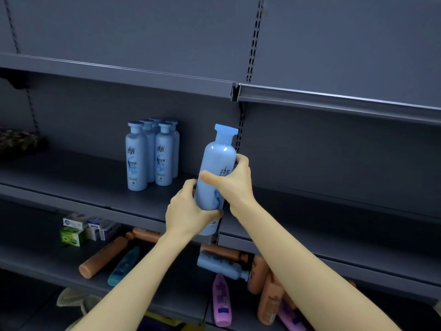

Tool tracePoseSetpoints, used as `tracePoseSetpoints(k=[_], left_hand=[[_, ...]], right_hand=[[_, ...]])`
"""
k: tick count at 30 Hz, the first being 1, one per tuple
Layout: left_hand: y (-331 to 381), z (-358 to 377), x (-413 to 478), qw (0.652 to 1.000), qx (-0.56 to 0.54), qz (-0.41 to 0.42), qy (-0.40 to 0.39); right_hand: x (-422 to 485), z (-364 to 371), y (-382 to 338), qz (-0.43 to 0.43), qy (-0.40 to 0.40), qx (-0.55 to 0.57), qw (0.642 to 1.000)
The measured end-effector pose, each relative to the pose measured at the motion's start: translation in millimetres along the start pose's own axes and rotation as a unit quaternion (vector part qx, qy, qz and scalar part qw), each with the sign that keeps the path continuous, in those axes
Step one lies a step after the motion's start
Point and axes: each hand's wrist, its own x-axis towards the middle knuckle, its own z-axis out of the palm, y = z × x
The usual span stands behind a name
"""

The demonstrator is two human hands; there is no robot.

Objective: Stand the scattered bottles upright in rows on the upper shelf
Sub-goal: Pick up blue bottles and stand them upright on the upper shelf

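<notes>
A light blue bottle (218,161) with a blue cap is held upright in the air in front of the upper shelf (100,187). My left hand (188,211) grips its lower part and my right hand (235,180) grips its middle. Several matching blue bottles (151,154) stand upright in rows on the upper shelf, to the left of the held one. On the lower shelf (47,263) lie scattered bottles: an orange one (105,258), a teal one (124,266), a blue one (220,265), a purple one (222,302) and more orange ones (269,292).
Small boxes (81,230) sit at the back left of the lower shelf. A dark patterned object (19,140) lies at the far left of the upper shelf. Another shelf (119,72) hangs above. A slotted upright (241,130) divides the bays.
</notes>
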Motion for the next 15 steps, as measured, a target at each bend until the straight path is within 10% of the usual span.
tracePoseSetpoints(k=[8,15], left_hand=[[-36,-18,21,0.985,-0.154,-0.016,-0.081],[-56,-33,43,0.979,-0.166,0.002,-0.119]], right_hand=[[1,-9,17,0.027,-0.194,-0.021,0.980],[17,28,22,0.014,-0.177,-0.064,0.982]])
